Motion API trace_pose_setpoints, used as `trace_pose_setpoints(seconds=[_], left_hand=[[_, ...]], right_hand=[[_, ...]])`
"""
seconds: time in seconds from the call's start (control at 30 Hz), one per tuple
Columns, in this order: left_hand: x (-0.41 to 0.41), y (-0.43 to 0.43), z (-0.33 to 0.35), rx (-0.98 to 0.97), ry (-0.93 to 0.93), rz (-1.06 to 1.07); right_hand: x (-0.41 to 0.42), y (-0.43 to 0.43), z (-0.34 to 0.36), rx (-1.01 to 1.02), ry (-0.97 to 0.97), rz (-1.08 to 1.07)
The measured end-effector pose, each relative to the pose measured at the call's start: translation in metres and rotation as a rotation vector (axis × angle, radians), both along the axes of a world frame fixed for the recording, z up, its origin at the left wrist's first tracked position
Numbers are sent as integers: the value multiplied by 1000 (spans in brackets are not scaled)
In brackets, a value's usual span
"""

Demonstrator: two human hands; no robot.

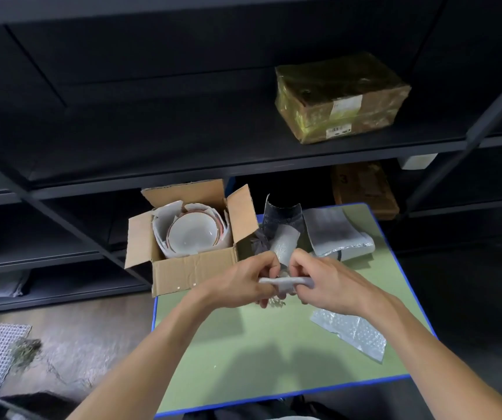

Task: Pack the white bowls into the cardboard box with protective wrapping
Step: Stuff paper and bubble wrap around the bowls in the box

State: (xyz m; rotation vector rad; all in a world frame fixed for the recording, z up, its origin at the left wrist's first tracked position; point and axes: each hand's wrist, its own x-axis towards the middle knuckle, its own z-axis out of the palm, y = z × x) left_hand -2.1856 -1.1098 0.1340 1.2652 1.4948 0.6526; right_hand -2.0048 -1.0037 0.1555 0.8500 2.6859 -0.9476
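Left hand (240, 281) and right hand (331, 283) close together, both pinching a twisted wrapping strip (286, 281), cardboard box (195, 269) holding white bowls (191, 234) just beyond left hand.

A single head-worn wide-angle camera looks forward and down, close over the green table (243, 353), facing dark shelving (183, 153).

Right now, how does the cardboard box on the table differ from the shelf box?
The cardboard box is open, flaps spread, white bowls visible inside; the shelf box is closed, wrapped in yellowish film, labelled. The cardboard box sits nearer, the shelf box higher. Both are brown cardboard.
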Motion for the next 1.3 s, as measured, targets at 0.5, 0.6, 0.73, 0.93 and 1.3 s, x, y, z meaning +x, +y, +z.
trace_pose_setpoints(seconds=[0.5, 0.6, 0.73, 0.93, 1.3], left_hand=[[-76, -66, 1, 171, -15, 261], [-89, -79, 3, 223, -69, 318], [-106, -94, 2, 244, -166, 390], [-128, -113, -3, 103, -38, 206], [-135, -121, -5, 84, -206, 193]], right_hand=[[-89, -54, 9, -39, 98, 46], [-106, -63, 10, -128, 93, 70], [-121, -71, 8, -220, 123, 22], [-139, -83, 2, 13, 62, 97], [-148, -84, 8, -58, 47, 84]])
